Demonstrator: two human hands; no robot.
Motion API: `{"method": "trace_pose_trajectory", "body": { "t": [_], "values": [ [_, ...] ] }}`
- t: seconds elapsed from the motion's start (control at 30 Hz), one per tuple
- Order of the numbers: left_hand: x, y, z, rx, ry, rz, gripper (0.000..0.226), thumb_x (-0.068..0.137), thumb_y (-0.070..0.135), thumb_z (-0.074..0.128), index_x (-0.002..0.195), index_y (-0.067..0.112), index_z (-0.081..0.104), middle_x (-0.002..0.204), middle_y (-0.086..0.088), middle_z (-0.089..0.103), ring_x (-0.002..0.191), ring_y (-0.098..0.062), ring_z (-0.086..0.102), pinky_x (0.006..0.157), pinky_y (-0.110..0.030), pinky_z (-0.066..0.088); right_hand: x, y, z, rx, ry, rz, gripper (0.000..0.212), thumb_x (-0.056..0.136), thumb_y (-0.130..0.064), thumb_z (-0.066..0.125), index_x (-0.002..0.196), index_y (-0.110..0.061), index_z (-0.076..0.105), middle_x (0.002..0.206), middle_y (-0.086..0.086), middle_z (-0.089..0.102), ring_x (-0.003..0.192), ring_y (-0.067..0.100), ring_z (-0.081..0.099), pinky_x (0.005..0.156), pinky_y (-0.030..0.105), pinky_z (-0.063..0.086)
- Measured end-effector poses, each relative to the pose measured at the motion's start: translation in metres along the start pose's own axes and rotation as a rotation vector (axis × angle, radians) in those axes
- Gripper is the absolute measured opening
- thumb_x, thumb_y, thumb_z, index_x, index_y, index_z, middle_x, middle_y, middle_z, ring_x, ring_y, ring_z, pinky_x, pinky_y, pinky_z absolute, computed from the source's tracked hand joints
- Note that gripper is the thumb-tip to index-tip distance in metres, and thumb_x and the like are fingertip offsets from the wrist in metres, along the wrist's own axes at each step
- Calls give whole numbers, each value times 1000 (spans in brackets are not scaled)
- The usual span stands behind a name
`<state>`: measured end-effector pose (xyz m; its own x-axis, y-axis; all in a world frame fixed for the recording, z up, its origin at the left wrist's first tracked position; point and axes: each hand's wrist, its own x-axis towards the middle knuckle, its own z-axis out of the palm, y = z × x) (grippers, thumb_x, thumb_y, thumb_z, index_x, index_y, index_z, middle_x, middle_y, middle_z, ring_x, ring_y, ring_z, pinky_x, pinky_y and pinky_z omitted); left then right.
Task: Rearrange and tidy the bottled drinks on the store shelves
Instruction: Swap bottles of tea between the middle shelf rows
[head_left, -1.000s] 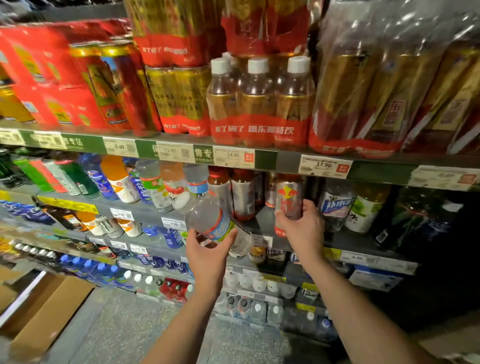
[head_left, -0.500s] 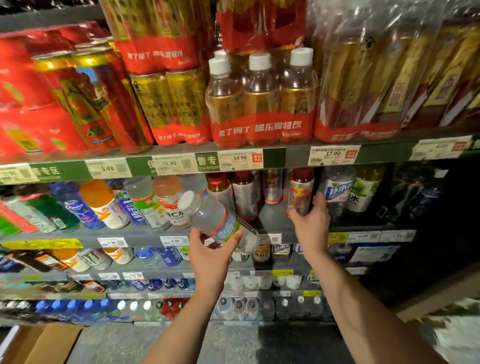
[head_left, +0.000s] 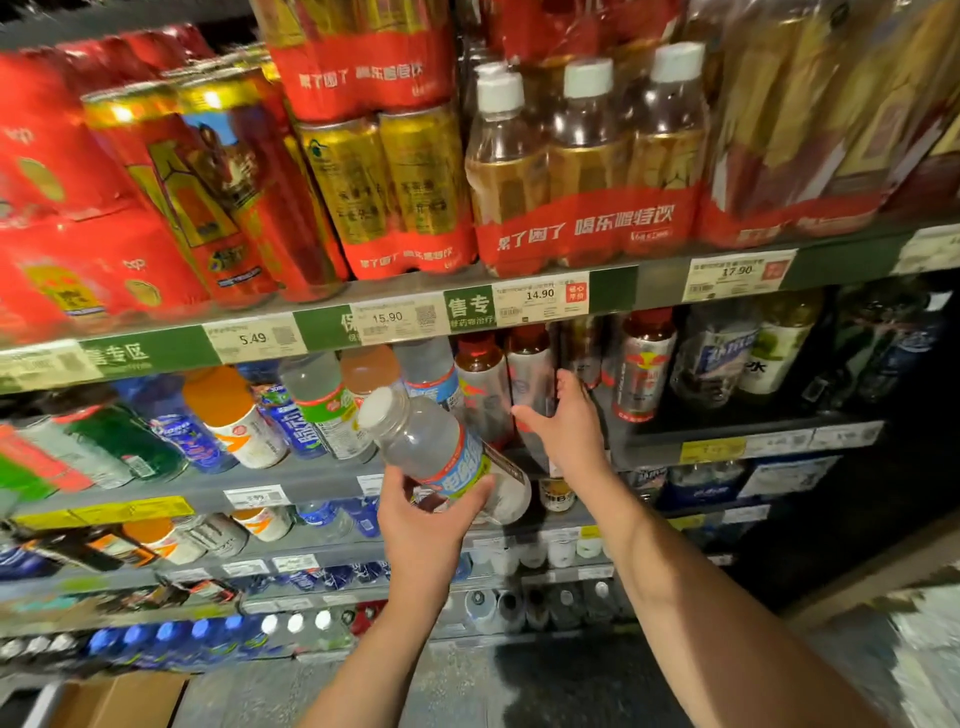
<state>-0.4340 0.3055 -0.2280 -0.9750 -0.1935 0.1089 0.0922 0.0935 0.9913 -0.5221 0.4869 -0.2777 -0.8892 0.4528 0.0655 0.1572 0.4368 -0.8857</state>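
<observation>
My left hand (head_left: 423, 525) grips a clear bottle with a white cap and blue label (head_left: 441, 457), tilted with the cap up-left in front of the second shelf. My right hand (head_left: 563, 423) is spread at a red-capped, silver-labelled bottle (head_left: 530, 366) on that shelf, thumb across its front and fingers up along its right side, without a closed grip. A silver bottle with a red bull logo (head_left: 644, 364) stands alone to the right of that hand.
The top shelf (head_left: 613, 291) carries shrink-wrapped packs of gold cans and amber bottles. Mixed bottles lean at the left of the second shelf (head_left: 311, 478). Lower shelves hold several small bottles. A cardboard box (head_left: 119, 699) sits on the floor at lower left.
My right hand let go of the red-bull-logo bottle, which now stands on the shelf, and moved left to the red-capped bottle. My left hand still holds the clear bottle.
</observation>
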Motion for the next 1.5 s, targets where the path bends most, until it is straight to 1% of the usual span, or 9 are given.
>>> {"method": "trace_pose_trajectory", "body": {
  "t": [0.27,0.47,0.6,0.73,0.93,1.13,1.27,1.43,1.5],
  "values": [
    [2,0,-6,-21,-24,-7,52,66,2,89,109,10,61,98,-3,73,84,-5,72,73,-16,55,-12,12,-5,-136,301,-51,56,74,-35,82,116,-5,60,99,10,69,90,26,66,71,23,44],
    [6,1,3,-34,-16,-29,48,67,-1,88,106,10,62,96,-5,72,79,-1,70,70,-13,54,-23,11,-18,-108,416,-96,50,78,-23,82,117,-4,57,112,14,64,101,28,64,81,23,47],
    [12,2,-1,-53,10,-24,51,69,-1,87,113,3,61,98,-7,72,78,2,68,70,-12,53,-42,1,-7,-117,494,-155,59,81,-19,79,129,-3,49,127,15,53,117,29,54,100,38,50],
    [18,2,-10,-65,40,-10,49,70,-3,85,113,3,62,98,-8,72,77,3,68,69,-11,52,-55,-20,24,-46,330,-285,45,82,-22,78,119,-6,58,113,9,57,106,26,58,92,42,51],
    [30,-4,-37,-21,91,14,47,69,-2,86,109,3,62,95,-11,72,74,3,66,70,-11,52,-25,-27,45,-43,63,-153,79,75,-34,84,139,-5,48,134,12,59,124,26,54,99,31,41],
    [35,-7,-56,-18,68,10,52,68,-1,87,113,3,62,98,-6,72,78,3,68,71,-11,52,-28,-21,52,19,255,-125,58,70,-29,88,116,-8,60,106,1,66,98,15,63,80,21,48],
    [37,-9,-58,-22,47,-2,53,67,2,88,112,10,62,100,-3,73,81,2,68,71,-12,53,-36,-15,39,-85,372,-185,75,70,-32,87,130,-8,48,128,13,54,117,29,56,100,41,50],
    [36,-7,-48,-29,-6,-13,51,67,-1,88,111,6,62,98,-6,71,79,4,67,70,-11,52,-40,-13,28,-324,451,-264,76,74,-30,85,130,0,43,119,23,52,107,35,55,89,42,55],
    [35,-7,-43,-34,-32,-21,49,67,-2,88,107,8,61,96,-6,71,77,5,67,69,-9,51,-38,-14,22,-185,414,-170,71,73,-26,86,124,-3,44,117,21,55,104,37,59,85,38,55]
  ]
}}
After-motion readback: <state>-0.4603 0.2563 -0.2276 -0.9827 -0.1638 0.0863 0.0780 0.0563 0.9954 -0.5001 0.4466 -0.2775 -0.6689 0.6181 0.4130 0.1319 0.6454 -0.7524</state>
